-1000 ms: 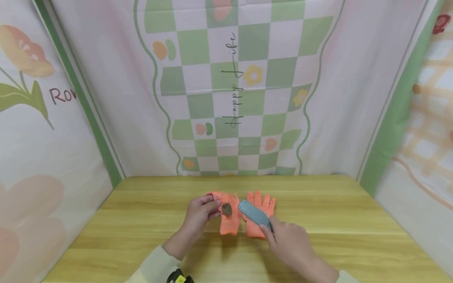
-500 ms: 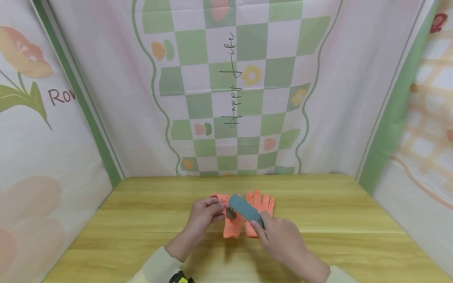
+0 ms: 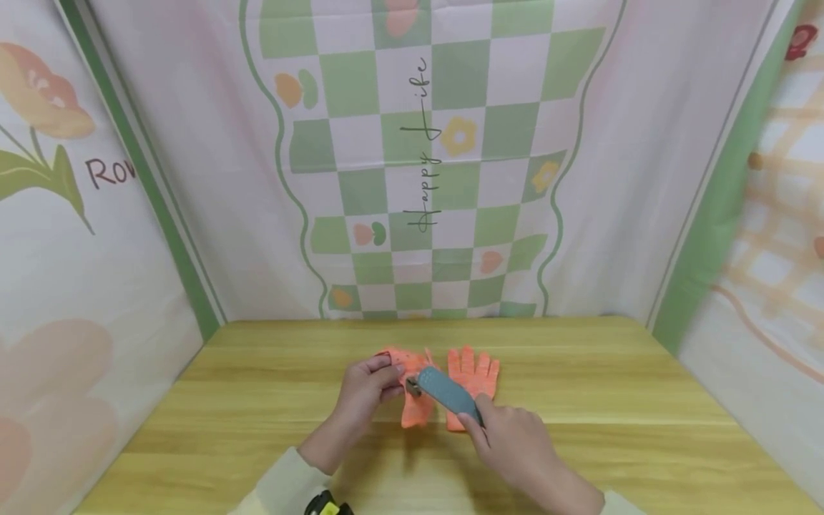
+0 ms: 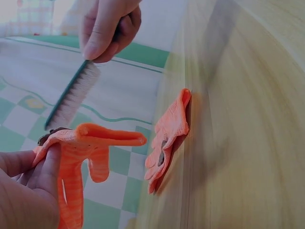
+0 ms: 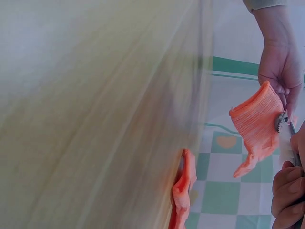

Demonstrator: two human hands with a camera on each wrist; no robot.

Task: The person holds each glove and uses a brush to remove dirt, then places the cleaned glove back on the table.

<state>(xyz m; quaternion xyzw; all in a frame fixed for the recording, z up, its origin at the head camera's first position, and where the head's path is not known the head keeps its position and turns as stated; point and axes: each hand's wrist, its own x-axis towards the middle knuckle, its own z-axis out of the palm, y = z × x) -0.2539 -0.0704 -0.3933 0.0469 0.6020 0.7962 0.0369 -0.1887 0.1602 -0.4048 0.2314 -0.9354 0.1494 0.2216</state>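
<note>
My left hand (image 3: 365,390) pinches an orange knitted glove (image 3: 417,412) by its edge and holds it up off the table. A dark brown patch (image 3: 413,387) sits on that glove, close to my fingers. The right hand (image 3: 515,438) grips a brush (image 3: 447,393) with a blue-grey back. In the left wrist view its pale bristles (image 4: 78,95) face down, and the brush's far end is at the dark patch; whether they touch I cannot tell. A second orange glove (image 3: 473,372) lies on the table, partly behind the brush. It carries a dark spot (image 4: 162,153) too.
The wood-grain table (image 3: 270,400) extends on both sides of the gloves. A printed cloth with green checks (image 3: 405,179) hangs behind it. More printed cloth closes off the left and right sides.
The brush has moved left across the held glove, lifted over the dark patch, then come down beside it. The held glove has shifted slightly. The second glove has stayed in place.
</note>
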